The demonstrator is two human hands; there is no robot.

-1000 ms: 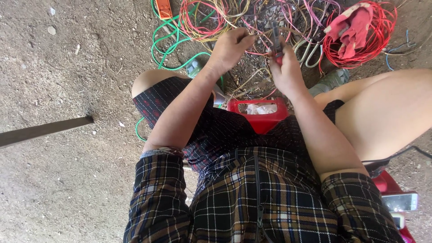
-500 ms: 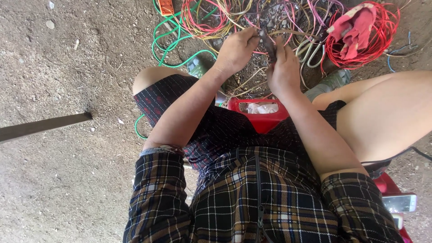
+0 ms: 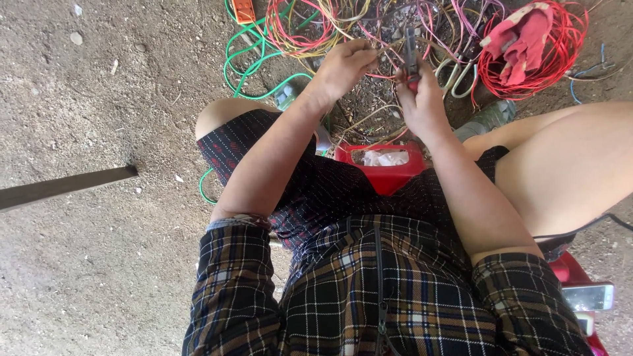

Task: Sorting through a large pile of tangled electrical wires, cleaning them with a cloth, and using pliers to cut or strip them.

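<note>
Head view shows your right hand (image 3: 422, 99) closed around red-handled pliers (image 3: 411, 62), held upright, while your left hand (image 3: 343, 66) pinches a thin wire (image 3: 386, 47) toward its jaws, both above the tangled wires (image 3: 316, 26) at the ground's far edge.

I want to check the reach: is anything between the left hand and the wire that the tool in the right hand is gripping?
Nothing visible does. The left hand already pinches the thin wire that runs straight to the small tool held upright in the right hand.
</note>
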